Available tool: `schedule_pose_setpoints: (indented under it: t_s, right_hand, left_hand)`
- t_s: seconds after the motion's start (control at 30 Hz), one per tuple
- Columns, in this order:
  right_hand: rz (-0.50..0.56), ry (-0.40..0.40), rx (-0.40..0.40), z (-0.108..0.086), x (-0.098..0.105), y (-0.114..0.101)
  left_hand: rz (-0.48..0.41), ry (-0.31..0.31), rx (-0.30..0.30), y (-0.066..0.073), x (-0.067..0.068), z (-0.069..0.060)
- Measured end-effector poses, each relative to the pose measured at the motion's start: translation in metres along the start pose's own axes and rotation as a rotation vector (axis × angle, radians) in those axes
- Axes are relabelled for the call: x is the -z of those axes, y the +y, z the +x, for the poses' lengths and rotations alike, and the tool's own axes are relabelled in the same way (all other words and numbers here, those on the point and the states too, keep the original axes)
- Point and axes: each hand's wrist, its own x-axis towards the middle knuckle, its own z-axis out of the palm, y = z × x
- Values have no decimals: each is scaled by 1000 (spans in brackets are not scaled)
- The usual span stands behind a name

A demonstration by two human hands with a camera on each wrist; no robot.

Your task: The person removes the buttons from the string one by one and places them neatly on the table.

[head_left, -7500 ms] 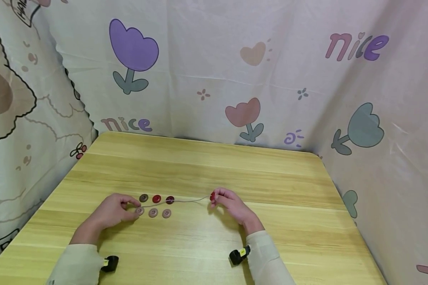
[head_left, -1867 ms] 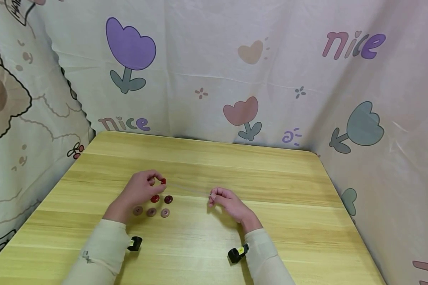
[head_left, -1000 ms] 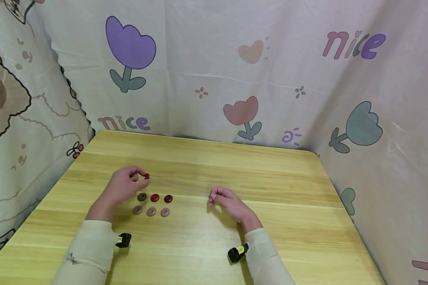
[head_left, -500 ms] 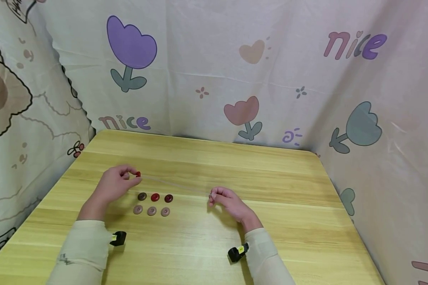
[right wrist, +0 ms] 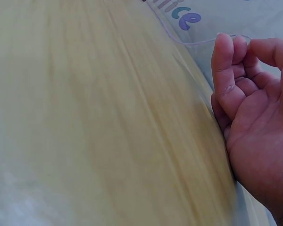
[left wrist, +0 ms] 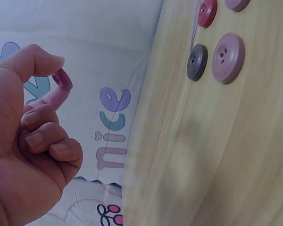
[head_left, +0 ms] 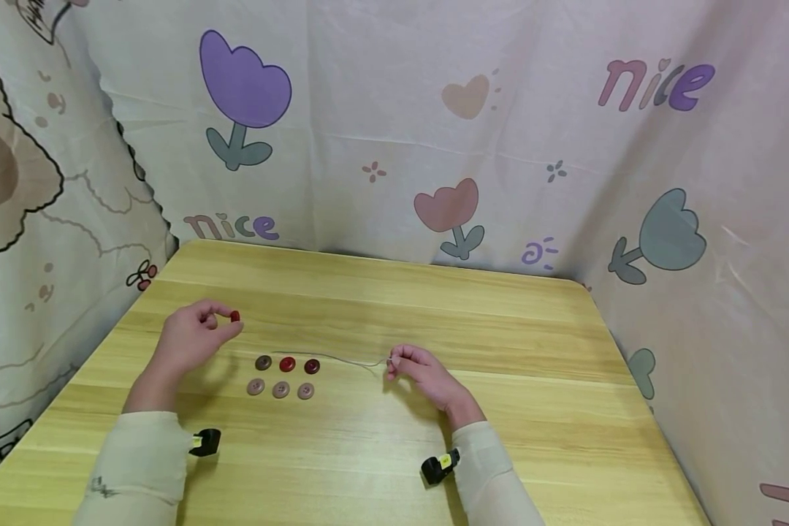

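Note:
In the head view, my left hand (head_left: 187,337) is raised at the left and pinches a red button (head_left: 235,316) between thumb and forefinger. The left wrist view shows this held button (left wrist: 62,80) edge-on, the other fingers curled. Over to the right, my right hand (head_left: 427,376) pinches one end of a thin pale string (head_left: 332,357). The string runs loosely leftward, its far end just behind the buttons and apart from the held one. A grey-brown button (head_left: 263,362), a red button (head_left: 287,364) and a dark red button (head_left: 312,366) form the back row.
Three pinkish buttons (head_left: 280,389) make up the front row on the wooden table (head_left: 500,329). A printed curtain (head_left: 368,95) hangs behind the table and along both sides. Black wrist cameras (head_left: 439,467) sit at both cuffs.
My left hand has moved left with the red button, which has slid along the string and come off its end. The string, taut before, now hangs slack. My right hand stays put.

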Motion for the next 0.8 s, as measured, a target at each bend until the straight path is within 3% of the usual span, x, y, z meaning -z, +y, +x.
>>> schedule_pose_setpoints:
  t_s: [0.37, 0.8]
  right_hand:
    - [21, -2, -15, -1, 0, 0]
    - [30, 4, -15, -1, 1, 2]
  left_hand:
    - [-1, -109, -71, 9, -23, -14]
    - [-61, -263, -39, 12, -46, -34]
